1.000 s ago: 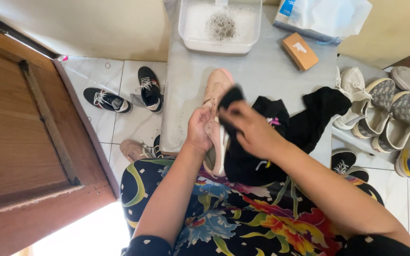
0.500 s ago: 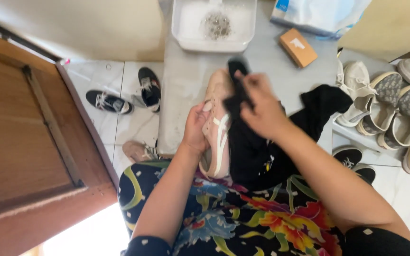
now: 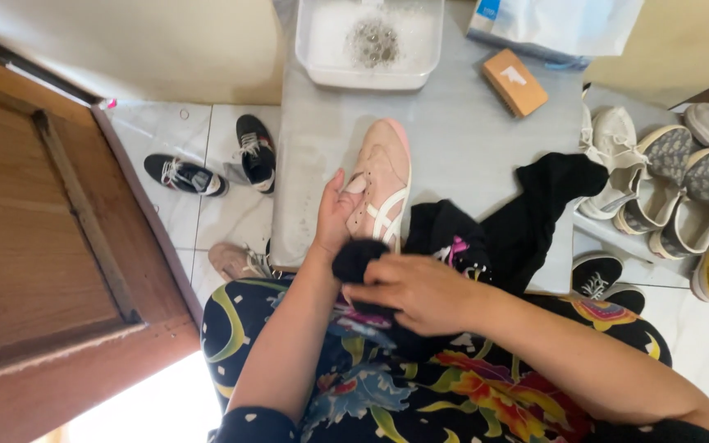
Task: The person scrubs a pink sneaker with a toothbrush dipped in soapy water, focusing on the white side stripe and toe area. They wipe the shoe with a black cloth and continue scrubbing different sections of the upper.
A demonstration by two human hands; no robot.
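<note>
My right fingers (image 3: 387,289) clench the black cloth (image 3: 356,261) at the pink shoe (image 3: 381,187)'s near end; my left hand (image 3: 334,215) steadies its side, mid-wipe

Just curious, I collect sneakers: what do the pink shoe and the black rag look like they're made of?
Pink shoe: seemingly matte suede or soft leather, with smooth white stripes, probably leather or synthetic. Black rag: soft fabric, bunched and folding in the right hand; exact fibre unclear.
</note>
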